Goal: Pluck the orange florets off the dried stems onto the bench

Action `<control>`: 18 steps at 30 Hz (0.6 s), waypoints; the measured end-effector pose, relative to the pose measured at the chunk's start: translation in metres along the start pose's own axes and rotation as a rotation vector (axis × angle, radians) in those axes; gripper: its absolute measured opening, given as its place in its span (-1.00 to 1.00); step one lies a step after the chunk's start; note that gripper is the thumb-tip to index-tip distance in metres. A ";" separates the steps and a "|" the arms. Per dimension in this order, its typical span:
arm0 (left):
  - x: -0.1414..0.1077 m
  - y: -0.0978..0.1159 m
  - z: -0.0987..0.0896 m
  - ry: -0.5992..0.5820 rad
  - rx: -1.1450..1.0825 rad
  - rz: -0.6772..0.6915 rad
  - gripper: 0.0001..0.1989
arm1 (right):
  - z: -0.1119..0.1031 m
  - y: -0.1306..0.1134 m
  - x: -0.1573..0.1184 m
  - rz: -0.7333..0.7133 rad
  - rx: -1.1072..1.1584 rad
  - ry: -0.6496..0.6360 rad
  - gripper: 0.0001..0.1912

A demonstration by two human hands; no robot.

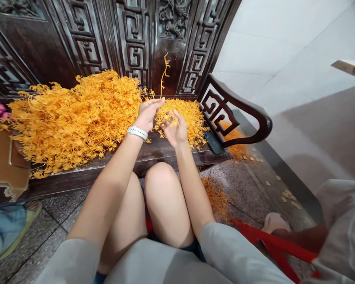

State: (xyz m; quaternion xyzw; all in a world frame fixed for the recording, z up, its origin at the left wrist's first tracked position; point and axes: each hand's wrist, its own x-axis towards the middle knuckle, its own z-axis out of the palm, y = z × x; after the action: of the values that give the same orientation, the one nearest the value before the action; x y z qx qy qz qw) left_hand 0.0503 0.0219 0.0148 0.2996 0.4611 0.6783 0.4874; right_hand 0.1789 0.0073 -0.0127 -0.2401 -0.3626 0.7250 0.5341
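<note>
My left hand (148, 113), with a pale watch strap at the wrist, pinches an orange plastic flower stem (165, 73). The stem's thin, branched end stands up above the fingertips. Close by on the right, my right hand (176, 128) has its thumb and fingers curled around a small orange sprig (170, 118). Its fingertips partly hide that piece. A large heap of orange plastic flower sprigs (77, 122) lies to the left of my hands. Behind and right of them is a smaller pile of orange pieces (193, 122).
The dark wooden bench (156, 149) has a carved backrest (136, 35) and a curved armrest (254, 118). A phone (214, 142) lies beside the armrest. At left is a cardboard box (2, 157). Orange bits (215, 197) litter the floor; another person's foot (276, 223) is at right.
</note>
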 end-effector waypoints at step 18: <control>-0.023 -0.017 0.036 0.182 -0.086 0.075 -0.58 | 0.007 0.026 0.008 -0.387 -0.320 0.151 -0.15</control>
State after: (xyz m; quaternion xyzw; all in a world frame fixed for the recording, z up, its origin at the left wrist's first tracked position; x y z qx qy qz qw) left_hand 0.0957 0.0137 0.0141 0.2324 0.4623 0.7397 0.4303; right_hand 0.1556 0.0084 -0.0284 -0.3010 -0.4710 0.5226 0.6438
